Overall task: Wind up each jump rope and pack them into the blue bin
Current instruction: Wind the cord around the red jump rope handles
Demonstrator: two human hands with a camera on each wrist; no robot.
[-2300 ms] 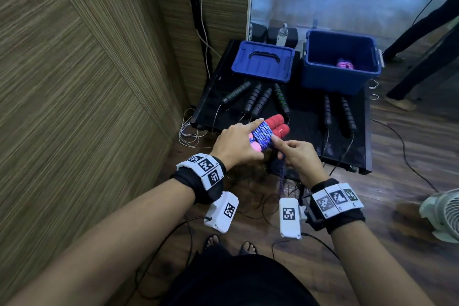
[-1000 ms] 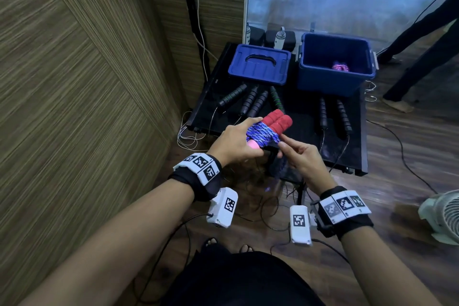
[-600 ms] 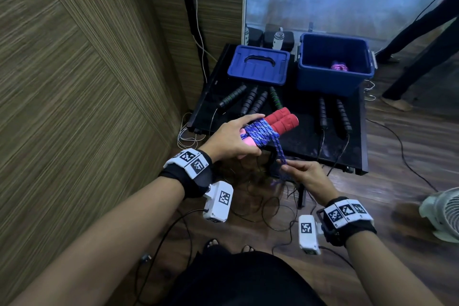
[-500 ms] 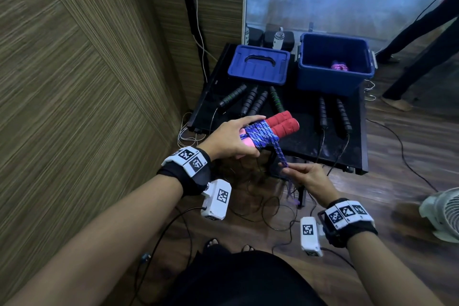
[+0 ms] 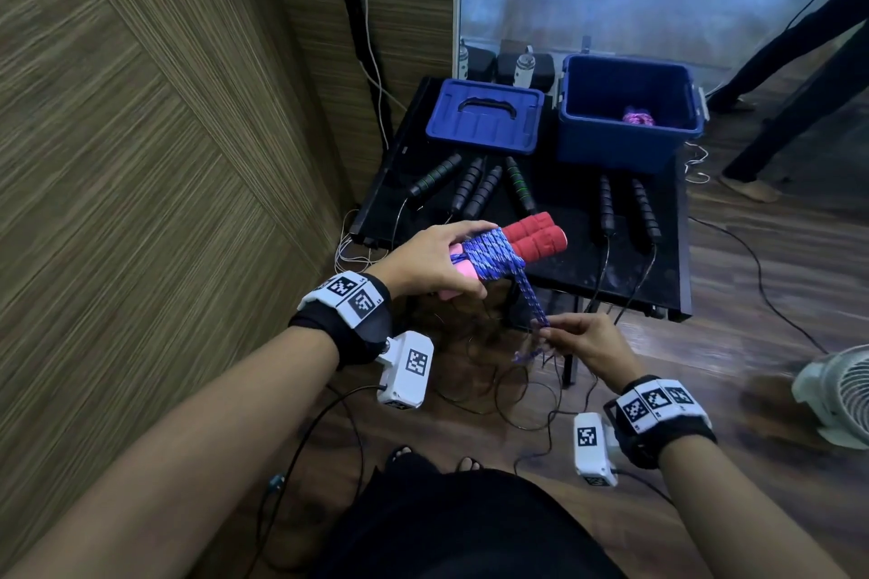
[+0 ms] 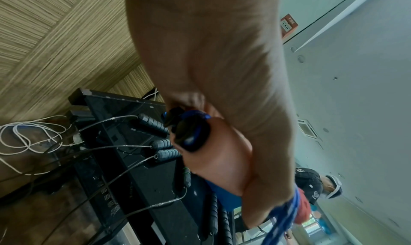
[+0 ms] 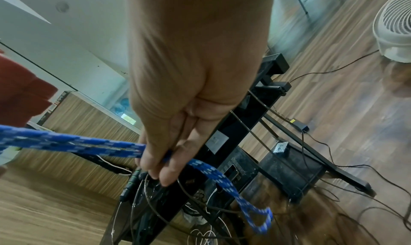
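Wood-plank floor (image 5: 752, 277) runs under a low black bench (image 5: 573, 268), with a grained wood wall (image 5: 141, 155) on the left.

Nearest, the right hand (image 5: 580, 341) pinches the free end of the blue rope (image 5: 531, 301), fingers (image 7: 164, 164) pressed together on the doubled strand, whose loop end hangs loose past them. The strand runs taut up and left to the bundle.

The left hand (image 5: 432, 256) holds that bundle over the bench's near edge, fingers curled round the pink ends, thumb under. Two red handles (image 5: 533, 235) lie side by side, long axis pointing up and right toward the bins, with rope coils (image 5: 489, 252) wound round their middle.

On the bench beyond lie four dark handles (image 5: 470, 183) fanned on the left and a parallel pair (image 5: 625, 207) on the right, thin cables trailing off the front edge.

At the back, a blue lid (image 5: 484, 115) lies flat on the left. Beside it on the right stands the open bin (image 5: 628, 141), with one pink-purple wound rope (image 5: 638, 116) inside. A white fan (image 5: 837, 395) sits on the floor at far right.
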